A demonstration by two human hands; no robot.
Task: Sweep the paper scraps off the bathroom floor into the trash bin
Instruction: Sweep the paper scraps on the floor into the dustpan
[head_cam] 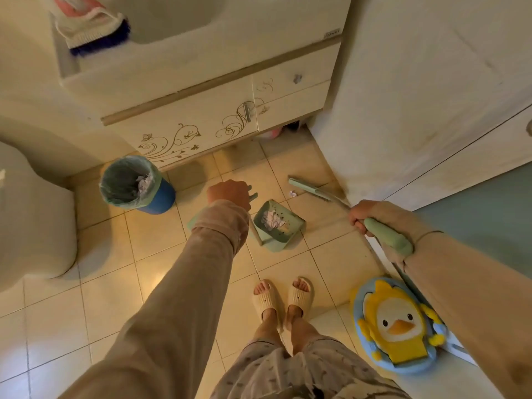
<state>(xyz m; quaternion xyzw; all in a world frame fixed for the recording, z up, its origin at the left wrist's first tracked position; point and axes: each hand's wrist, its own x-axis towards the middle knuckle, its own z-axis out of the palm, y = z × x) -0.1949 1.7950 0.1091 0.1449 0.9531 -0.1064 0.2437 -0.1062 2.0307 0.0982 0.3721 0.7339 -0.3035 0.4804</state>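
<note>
My left hand [229, 194] grips the top of the green dustpan's upright handle. The dustpan [279, 226] rests on the tiled floor with crumpled paper scraps [275, 219] inside. My right hand [365, 216] is closed on the green grip of a long broom; its head [309, 190] lies on the floor near the cabinet corner. One small paper scrap [293, 193] sits on the tiles just left of the broom head. A blue trash bin [135, 184] with a green liner stands to the left, holding crumpled paper.
A decorated vanity cabinet [201, 131] stands ahead, a toilet [31, 220] at the left, a white door or unit [417, 96] at the right. A yellow duck child seat [397, 323] leans at the right. My slippered feet [283, 298] stand behind the dustpan.
</note>
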